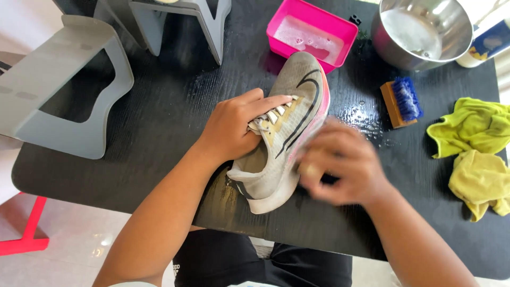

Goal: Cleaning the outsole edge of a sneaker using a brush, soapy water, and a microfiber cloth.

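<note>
Two hands work on one shoe [287, 127] in the middle of the black surface [159, 122]; the left hand [234, 127] is clamped over the laces, its fingers pressed flat along the tongue and pointing toward the toe; the right hand [340, 165] is blurred against the shoe's side near the heel, its fingers curled together around something small that the blur hides, so what it grips cannot be told. The shoe is grey and cream with a dark curved stripe and a pink edge to its sole; it lies tilted, toe pointing away from the person, heel near the front edge of the surface.

Just beyond the toe stands a pink tub [312, 33] with soapy water; to its right is a steel bowl [422, 32], also holding water. A wooden brush [401, 102] with blue bristles lies on a wet patch to the right of the shoe, apart from it; farther right lie crumpled yellow-green cloths [475, 149]. At the far left stand grey stands [64, 90].
</note>
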